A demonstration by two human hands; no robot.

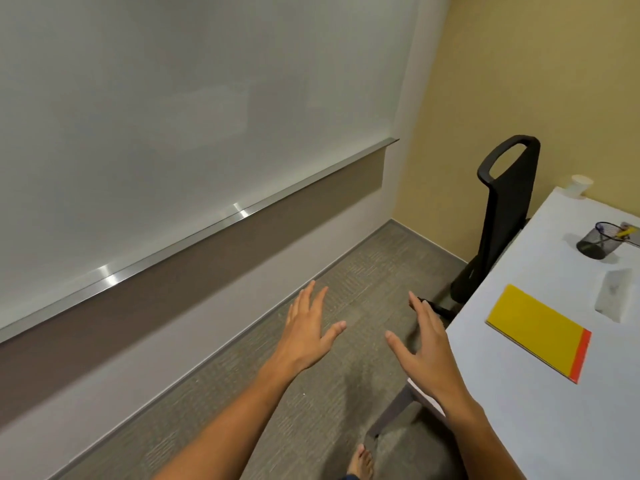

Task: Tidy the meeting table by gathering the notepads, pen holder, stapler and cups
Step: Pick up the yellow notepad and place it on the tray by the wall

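I see both sets of fingers spread straight, holding nothing: the left hand [306,332] and right hand [424,348] hover over the carpet [311,393], left of the white surface [519,410]. On that surface a yellow notepad [538,332] lies flat nearest the right hand, a white block [614,299] beyond it, then a mesh pen holder [599,240], and a paper cup [579,185] at the far corner. A black chair [502,216] stands against the surface's far edge.

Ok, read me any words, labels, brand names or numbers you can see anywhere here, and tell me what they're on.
No readable text anywhere.
Yellow notepad: plain cover with an orange strip, no print.
White block: a faint dark smudge, too blurred to read.
Pen holder, cup, whiteboard: no markings visible.
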